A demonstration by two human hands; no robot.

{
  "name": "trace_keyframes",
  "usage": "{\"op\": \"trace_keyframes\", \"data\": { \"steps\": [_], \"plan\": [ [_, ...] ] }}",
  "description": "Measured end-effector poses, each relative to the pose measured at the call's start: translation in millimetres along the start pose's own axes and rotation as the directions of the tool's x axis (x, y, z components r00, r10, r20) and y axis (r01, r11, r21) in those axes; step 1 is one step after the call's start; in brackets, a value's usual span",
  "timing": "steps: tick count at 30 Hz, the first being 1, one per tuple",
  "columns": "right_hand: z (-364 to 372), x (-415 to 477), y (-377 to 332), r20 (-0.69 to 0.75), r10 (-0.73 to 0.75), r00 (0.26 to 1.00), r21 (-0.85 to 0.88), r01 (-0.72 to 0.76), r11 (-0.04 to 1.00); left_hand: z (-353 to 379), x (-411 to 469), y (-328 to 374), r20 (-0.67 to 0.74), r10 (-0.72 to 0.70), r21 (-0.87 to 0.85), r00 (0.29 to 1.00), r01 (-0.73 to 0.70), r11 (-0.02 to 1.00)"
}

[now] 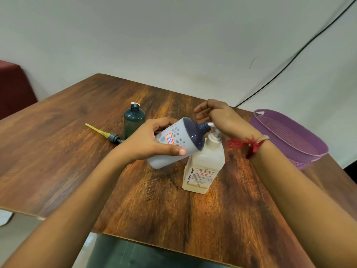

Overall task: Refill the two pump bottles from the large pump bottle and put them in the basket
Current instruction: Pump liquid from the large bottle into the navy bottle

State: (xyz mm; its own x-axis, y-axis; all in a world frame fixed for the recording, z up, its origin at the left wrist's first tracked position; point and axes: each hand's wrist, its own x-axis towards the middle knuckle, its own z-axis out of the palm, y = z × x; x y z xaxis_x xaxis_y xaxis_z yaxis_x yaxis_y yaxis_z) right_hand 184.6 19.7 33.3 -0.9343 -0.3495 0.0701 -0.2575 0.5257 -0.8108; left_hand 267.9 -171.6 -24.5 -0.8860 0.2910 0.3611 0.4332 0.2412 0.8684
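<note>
Because its open neck must catch the spout of the large pump bottle, our left hand grips the grey bottle tilted at centre frame, while our right hand, fingers loose, presses on top; the basket waits at right.
</note>
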Motion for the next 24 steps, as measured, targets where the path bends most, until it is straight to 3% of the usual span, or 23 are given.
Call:
{"op": "trace_keyframes", "data": {
  "steps": [9, 15, 24],
  "plan": [
    [-5.5, 4.1, -4.8, 0.104, 0.045, 0.994, -0.133, -0.031, 0.991, -0.4, 1.3, 0.8, 0.013, 0.01, -0.015, 1.0, -0.01, 1.0],
    [1.6, 3.2, 0.5, 0.109, 0.056, 0.992, -0.116, -0.044, 0.992, -0.5, -0.2, -0.7, 0.006, 0.007, -0.018, 1.0, -0.007, 1.0],
    [-4.2, -3.6, -7.0, 0.041, -0.105, 0.994, -0.161, 0.111, 0.981, 0.6, -0.2, 2.4, 0.002, 0.003, -0.012, 1.0, -0.003, 1.0]
  ]
}}
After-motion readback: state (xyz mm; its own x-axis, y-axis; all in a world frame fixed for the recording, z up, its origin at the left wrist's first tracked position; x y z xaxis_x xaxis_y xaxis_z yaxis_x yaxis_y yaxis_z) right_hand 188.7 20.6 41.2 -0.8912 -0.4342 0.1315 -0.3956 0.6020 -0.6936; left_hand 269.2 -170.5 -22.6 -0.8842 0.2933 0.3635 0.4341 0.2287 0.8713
